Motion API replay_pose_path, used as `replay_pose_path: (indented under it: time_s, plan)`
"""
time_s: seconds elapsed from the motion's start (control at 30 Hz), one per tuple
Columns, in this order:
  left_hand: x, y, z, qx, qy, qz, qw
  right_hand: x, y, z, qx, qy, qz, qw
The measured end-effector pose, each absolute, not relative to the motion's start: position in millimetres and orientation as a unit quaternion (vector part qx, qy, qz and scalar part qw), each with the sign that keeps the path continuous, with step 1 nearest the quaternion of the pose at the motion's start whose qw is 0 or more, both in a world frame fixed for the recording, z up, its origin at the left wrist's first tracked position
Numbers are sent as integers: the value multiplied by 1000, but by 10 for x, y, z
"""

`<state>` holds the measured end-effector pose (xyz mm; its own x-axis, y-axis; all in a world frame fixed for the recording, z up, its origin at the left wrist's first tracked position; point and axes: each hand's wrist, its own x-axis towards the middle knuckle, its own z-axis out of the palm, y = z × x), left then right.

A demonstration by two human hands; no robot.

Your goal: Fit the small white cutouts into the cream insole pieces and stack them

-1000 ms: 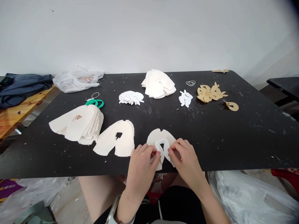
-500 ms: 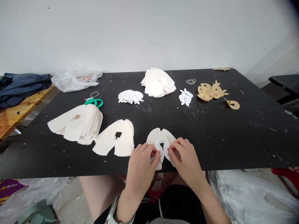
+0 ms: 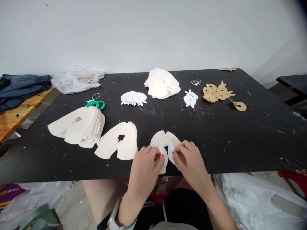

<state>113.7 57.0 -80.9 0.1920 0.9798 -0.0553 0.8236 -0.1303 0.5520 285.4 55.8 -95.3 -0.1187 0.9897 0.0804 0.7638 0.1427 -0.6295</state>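
Both hands (image 3: 145,166) pinching white loop (image 3: 166,144), cream piece (image 3: 157,137) beneath, black table (image 3: 230,140)

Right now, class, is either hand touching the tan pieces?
No, the left hand and right hand touch a small white arch; the tan pieces lie farther back.

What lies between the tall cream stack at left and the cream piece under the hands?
In the head view, a smaller group of overlapping cream pieces lies there, with the left hand close to its near right corner.
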Motion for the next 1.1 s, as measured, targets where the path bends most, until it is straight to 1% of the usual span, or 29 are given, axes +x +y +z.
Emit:
replay_pose_path:
  time_s: [0.43, 0.83, 1.1]
  plan:
    - [1127, 537, -826, 733, 613, 171, 241, 2875, 543, -926, -620, -699, 254, 249]
    - [1144, 545, -849, 737, 614, 171, 225, 2856, 552, -1001, -617, -718, 202, 252]
    - [1160, 544, -855, 747, 615, 153, 202, 2851, 548, -978, -617, -719, 208, 241]
